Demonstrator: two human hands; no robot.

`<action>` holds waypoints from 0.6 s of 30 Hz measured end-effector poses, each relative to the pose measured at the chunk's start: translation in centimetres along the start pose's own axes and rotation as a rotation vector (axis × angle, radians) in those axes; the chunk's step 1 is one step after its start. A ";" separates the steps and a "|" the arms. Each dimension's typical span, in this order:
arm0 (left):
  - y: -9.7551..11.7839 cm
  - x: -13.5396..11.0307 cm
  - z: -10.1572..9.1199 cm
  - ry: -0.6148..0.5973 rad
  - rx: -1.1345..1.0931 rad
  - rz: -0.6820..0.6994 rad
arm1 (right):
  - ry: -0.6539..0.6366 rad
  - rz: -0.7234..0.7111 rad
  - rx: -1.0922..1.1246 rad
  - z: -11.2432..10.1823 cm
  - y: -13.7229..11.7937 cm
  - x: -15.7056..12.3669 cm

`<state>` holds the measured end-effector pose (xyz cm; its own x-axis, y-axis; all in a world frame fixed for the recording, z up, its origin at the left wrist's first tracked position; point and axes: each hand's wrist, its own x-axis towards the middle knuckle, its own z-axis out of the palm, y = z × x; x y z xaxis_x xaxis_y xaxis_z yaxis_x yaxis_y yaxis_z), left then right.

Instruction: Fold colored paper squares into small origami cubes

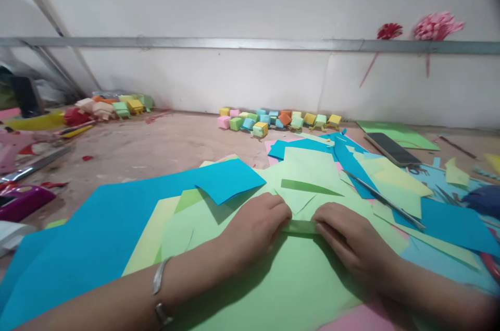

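The left hand point(258, 221) and the right hand point(349, 234) are held slightly apart, with the fingers of both curled and nearly closed. A folded green paper strip point(300, 227) is clamped between them: its left end is pinched by the left hand, its right end by the right hand. The middle of the strip is exposed in the gap and is positioned low at the center of the view, above a light green sheet point(273, 289). The exact placement of the thumbs cannot be told, as they are largely hidden. A silver bracelet point(158, 276) is worn on the left wrist.

Just beyond the strip, loose light green paper point(308, 164) is spread over the pile. Blue paper point(97, 232) is laid to the left, partly overlapping a pale yellow sheet point(152, 234). To the right, a slim metal tool point(385, 200) is rested on the paper, and a dark phone point(392, 148) is placed farther back.

Dark printed marks on a pale blue sheet point(416, 169) are too small to be made out. Small paper cubes point(260, 129) are grouped at the back of the table point(187, 138). 2 paper flowers, red point(389, 31) and pink point(438, 26), are supported at the wall rail point(250, 44).
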<state>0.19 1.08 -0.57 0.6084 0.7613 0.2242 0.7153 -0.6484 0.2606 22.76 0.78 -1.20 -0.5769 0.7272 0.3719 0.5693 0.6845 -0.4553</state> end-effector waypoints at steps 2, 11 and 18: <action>-0.1 0.1 0.3 0.039 -0.068 -0.048 | -0.001 0.067 0.006 0.0 0.0 0.2; -0.1 1.0 0.6 -0.019 -0.058 -0.181 | 0.006 0.171 -0.148 0.5 0.0 0.5; 0.0 1.0 0.3 0.021 -0.095 -0.223 | 0.038 0.192 -0.223 0.7 0.1 0.8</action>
<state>0.91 1.82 -0.64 0.4307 0.8862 0.1706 0.7950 -0.4620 0.3930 21.95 1.37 -1.57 -0.4264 0.8430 0.3279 0.7829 0.5255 -0.3329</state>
